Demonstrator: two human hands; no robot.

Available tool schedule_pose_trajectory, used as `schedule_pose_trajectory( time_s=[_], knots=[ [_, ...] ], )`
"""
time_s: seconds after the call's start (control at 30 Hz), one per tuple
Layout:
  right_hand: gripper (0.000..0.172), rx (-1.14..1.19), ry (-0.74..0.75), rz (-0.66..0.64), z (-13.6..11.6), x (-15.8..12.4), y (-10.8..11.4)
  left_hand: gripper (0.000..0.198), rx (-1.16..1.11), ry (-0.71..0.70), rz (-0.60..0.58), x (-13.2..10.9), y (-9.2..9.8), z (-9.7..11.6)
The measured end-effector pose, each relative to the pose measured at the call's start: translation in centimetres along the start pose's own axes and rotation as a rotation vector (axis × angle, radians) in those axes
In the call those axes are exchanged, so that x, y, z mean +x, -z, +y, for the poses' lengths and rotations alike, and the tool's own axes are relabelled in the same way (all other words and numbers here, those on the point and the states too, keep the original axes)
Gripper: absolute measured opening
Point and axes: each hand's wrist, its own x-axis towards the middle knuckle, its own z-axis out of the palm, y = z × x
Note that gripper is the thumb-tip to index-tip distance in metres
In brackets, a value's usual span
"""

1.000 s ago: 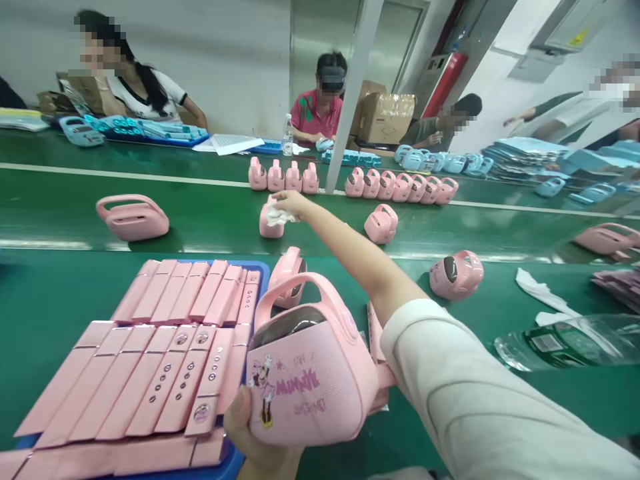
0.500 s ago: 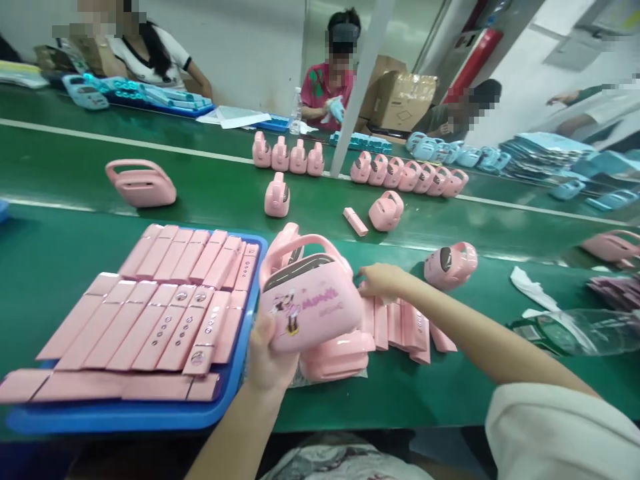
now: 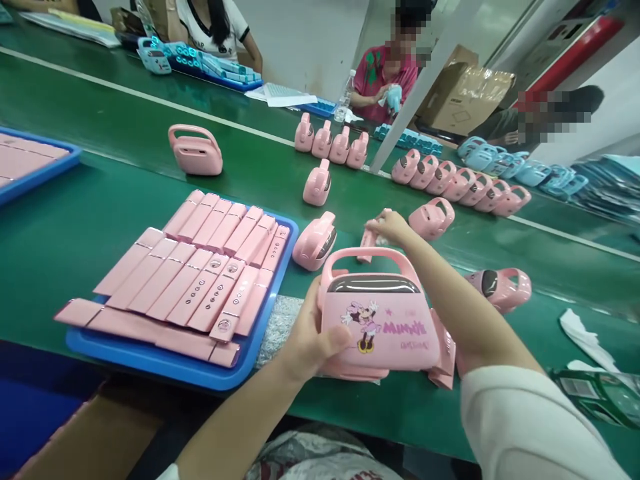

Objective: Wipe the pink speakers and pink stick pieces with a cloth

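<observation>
My left hand (image 3: 317,333) grips the lower left side of a pink handled device (image 3: 380,330), shaped like a small portable speaker. Its front carries a cartoon mouse print below a dark glossy panel, and it is held upright above the table. Beyond it, my right hand (image 3: 393,228) is closed on a short pink bar-shaped piece (image 3: 367,245) near the table surface. Under the held device, another pink unit shows only in part. More pink bars (image 3: 443,353) lie partly hidden behind it on the right.
A blue tray (image 3: 277,313) of pink bars stands at left, another blue tray (image 3: 75,159) beyond. Pink handled devices (image 3: 316,243) stand around the hands and in a row (image 3: 443,178) farther back. Tissue (image 3: 587,340) and a green plastic bottle (image 3: 597,397) lie right. Co-workers sit opposite.
My right hand has moved from the pile of bars out to the single pink bar and closed on it. The left hand has turned the device's front more squarely toward me. The view has shifted.
</observation>
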Motion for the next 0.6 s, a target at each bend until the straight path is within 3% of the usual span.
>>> schedule_pose_trajectory(
  time_s=[0.13, 0.27, 0.33, 0.43, 0.57, 0.6],
  knots=[
    [0.029, 0.3, -0.049, 0.149, -3.7, 4.9, -0.3, 0.069, -0.039, 0.011, -0.083, 0.0, 0.4, -0.2],
    [0.041, 0.653, -0.03, 0.161, -5.8, 5.2, 0.2, 0.066, -0.08, 0.001, -0.211, 0.1, 1.0, -0.5],
    [0.034, 0.821, -0.005, 0.11, -5.7, 3.3, 0.9, 0.066, -0.09, 0.001, -0.229, 0.1, 1.1, -0.6],
    [0.019, 1.012, 0.005, 0.007, -4.2, -1.6, 2.2, 0.068, -0.082, -0.001, -0.203, 0.1, 1.1, -0.7],
    [0.026, 1.191, -0.077, -0.103, 0.4, -9.5, 3.6, 0.069, 0.002, -0.022, -0.052, 0.2, 0.9, -0.4],
    [0.029, 1.344, -0.096, -0.114, 1.8, -11.2, 3.8, 0.069, 0.023, -0.035, -0.014, 0.3, 0.9, -0.3]
  ],
)
